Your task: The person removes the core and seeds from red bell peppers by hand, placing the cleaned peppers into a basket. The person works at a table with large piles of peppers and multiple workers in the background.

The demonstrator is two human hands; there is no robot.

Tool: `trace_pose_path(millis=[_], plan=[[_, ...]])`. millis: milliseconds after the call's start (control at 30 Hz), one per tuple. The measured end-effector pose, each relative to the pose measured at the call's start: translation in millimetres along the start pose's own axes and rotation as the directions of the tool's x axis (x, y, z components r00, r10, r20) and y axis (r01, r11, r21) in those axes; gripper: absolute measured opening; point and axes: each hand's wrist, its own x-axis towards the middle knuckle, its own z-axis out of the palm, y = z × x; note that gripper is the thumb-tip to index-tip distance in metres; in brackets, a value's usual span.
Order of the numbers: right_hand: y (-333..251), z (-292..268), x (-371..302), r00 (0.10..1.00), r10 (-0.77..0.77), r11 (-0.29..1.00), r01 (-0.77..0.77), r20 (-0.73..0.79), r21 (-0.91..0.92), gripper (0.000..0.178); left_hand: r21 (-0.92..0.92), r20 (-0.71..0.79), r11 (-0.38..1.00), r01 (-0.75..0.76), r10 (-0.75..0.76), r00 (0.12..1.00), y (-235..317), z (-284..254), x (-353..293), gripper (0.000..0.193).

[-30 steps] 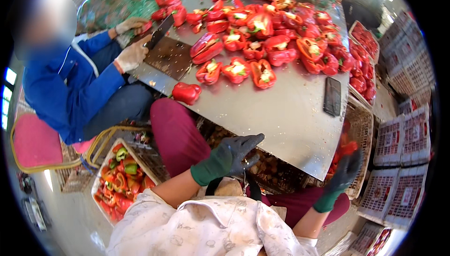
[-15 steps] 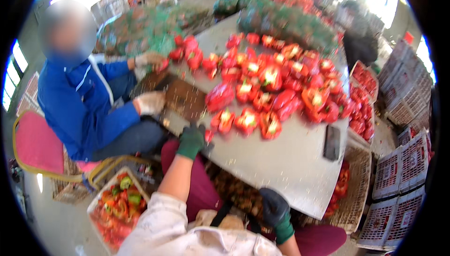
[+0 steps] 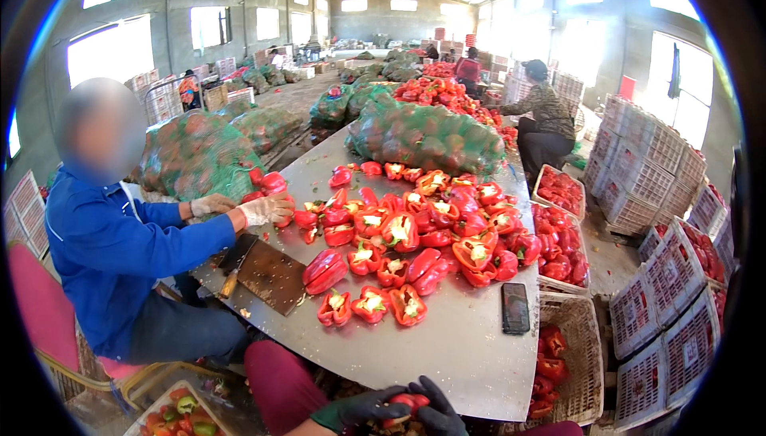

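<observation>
Red pepper (image 3: 412,406) is right by the metal table's (image 3: 459,364) near edge, with the left hand (image 3: 359,410) and right hand (image 3: 442,414) both closed around it, gloved fingers curled in. Looks like the working-it-by-hand step to me; I'd say the next move calls for a steady two-handed grip.

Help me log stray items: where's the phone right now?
In the head view, the phone lies on the metal table near its right edge, right of the front row of cut peppers and left of a pale crate.
</observation>
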Motion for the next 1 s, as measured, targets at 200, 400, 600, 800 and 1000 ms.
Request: trace_pose_path(millis=[200, 400, 600, 800, 1000], plan=[[60.2, -38.4, 2.1, 0.977, -0.062, 0.922, 0.134, -0.204, 0.363, 0.041, 0.446, -0.106, 0.885, 0.133, -0.095, 0.990, -73.7, 10.5, 53.0, 0.062], [42.2, -37.0, -6.5, 0.965, -0.112, 0.939, 0.180, -0.235, 0.292, 0.036, 0.651, -0.202, 0.723, -0.230, 0.458, 0.866, 1.6, 63.9, 24.0, 0.057], [28.4, -7.4, -7.3, 0.939, -0.127, 0.944, 0.213, -0.319, 0.251, 0.020, 0.789, -0.296, 0.602, -0.121, 0.545, 0.784, -22.0, 60.4, 26.1, 0.048], [19.9, 0.2, -15.0, 0.962, -0.088, 0.944, 0.164, -0.260, 0.288, 0.022, 0.699, -0.288, 0.702, -0.136, 0.451, 0.845, -35.8, 51.9, 28.6, 0.038], [2.5, 5.8, -21.8, 0.950, 0.093, 0.969, -0.018, -0.297, 0.244, 0.034, 0.737, -0.239, 0.663, -0.134, 0.440, 0.866, -15.8, 55.4, 24.6, 0.038]])
